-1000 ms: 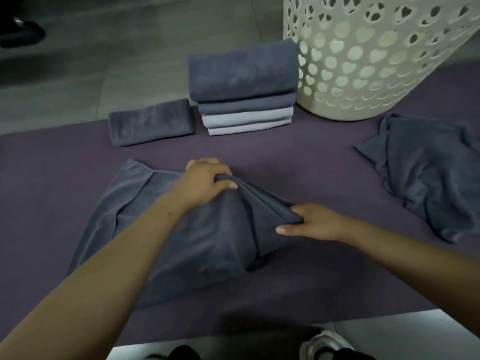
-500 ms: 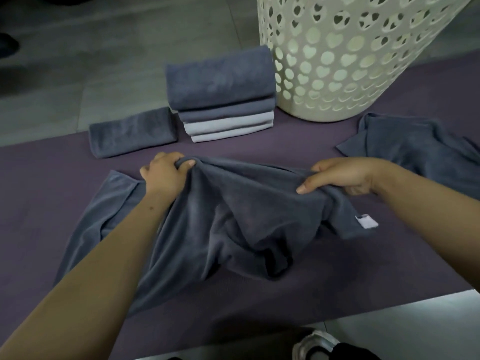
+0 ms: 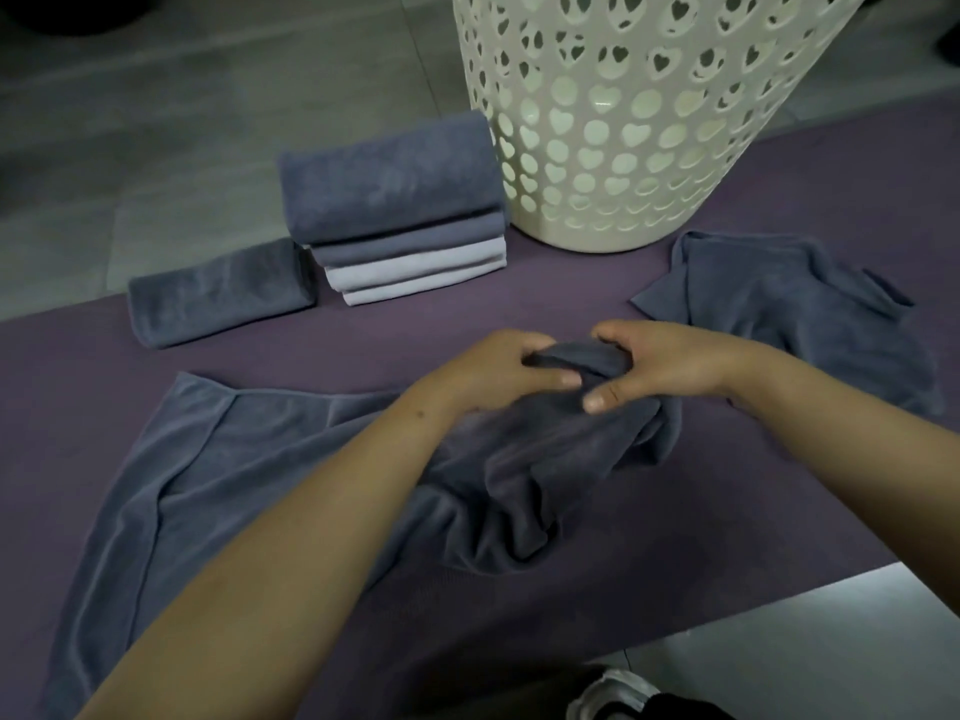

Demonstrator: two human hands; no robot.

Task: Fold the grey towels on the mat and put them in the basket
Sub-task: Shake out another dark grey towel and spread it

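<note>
A large dark grey towel (image 3: 218, 475) lies rumpled across the purple mat (image 3: 675, 522) in front of me. My left hand (image 3: 498, 368) and my right hand (image 3: 660, 363) sit close together at mid-mat, both gripping the same bunched upper edge of this towel. Its left part lies flat while the right part hangs in folds below my hands. Another unfolded grey towel (image 3: 795, 309) lies at the right. The cream basket (image 3: 639, 122) with heart-shaped holes stands at the back of the mat.
A stack of folded towels (image 3: 400, 215), dark grey over pale ones, stands left of the basket. One folded grey towel (image 3: 218, 293) lies further left. Grey floor tiles surround the mat. A shoe (image 3: 613, 693) shows at the bottom edge.
My hands, spread wide along the towel edge half a second ago, have come together at the middle, bunching that edge between them. The view has shifted slightly.
</note>
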